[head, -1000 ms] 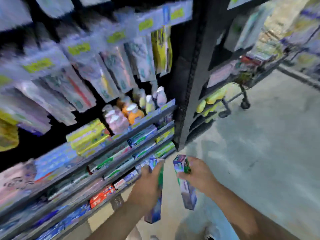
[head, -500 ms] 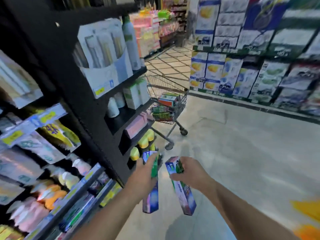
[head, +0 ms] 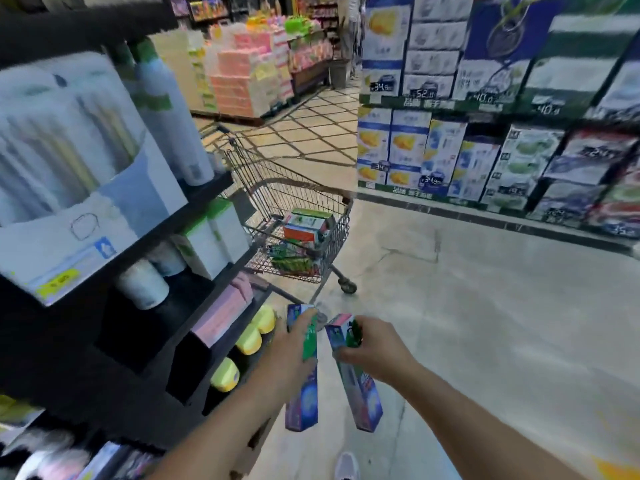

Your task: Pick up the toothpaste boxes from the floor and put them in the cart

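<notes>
My left hand (head: 289, 355) grips a blue and green toothpaste box (head: 302, 401) held upright, its lower end hanging below my fingers. My right hand (head: 375, 351) grips a second blue toothpaste box (head: 360, 396), tilted slightly to the right. The two boxes are side by side and apart, above the floor. The wire shopping cart (head: 341, 221) stands ahead beside the shelf end, with several boxes (head: 306, 225) lying inside it. Both hands are short of the cart, below its near corner.
A black shelf unit (head: 194, 209) with bottles, white boxes and yellow items runs along my left. Stacked cartons (head: 450, 161) line the far right side of the aisle. Grey floor (head: 485, 323) spreads between them. My shoe (head: 347, 466) shows at the bottom.
My view has swung up and away from the low toothpaste shelves toward the cart, which is nearer and larger now. Both hands keep their hold on the two boxes.
</notes>
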The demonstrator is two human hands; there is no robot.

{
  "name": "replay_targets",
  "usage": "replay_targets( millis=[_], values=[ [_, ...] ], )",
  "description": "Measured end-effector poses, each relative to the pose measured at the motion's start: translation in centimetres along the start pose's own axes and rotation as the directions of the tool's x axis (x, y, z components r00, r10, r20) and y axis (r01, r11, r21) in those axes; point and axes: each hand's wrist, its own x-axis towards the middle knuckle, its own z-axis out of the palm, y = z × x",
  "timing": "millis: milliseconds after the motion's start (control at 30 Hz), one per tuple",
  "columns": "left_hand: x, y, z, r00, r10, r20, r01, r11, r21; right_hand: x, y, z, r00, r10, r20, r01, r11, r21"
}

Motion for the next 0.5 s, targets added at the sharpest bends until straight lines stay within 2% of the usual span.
replay_targets(
  millis=[233,400,500],
  values=[
    [14.9,2.5,-3.7,0.999,0.031,0.003,-0.031,0.997,-0.076,11.0,-2.9,-8.5,0.996,-0.026,-0.088,0.024,1.0,-0.016],
    [23.4,5.2,-4.6,0.998,0.064,0.029,-0.062,0.995,-0.083,18.3,-1.2,-13.1,0.994,0.004,-0.107,-0.009,0.999,-0.04],
    [28.1,6.6,-4.0,0.998,0.024,0.06,-0.021,0.998,-0.051,23.4,0.6,-15.8,0.993,0.02,-0.112,-0.022,0.999,-0.024]
  ],
)
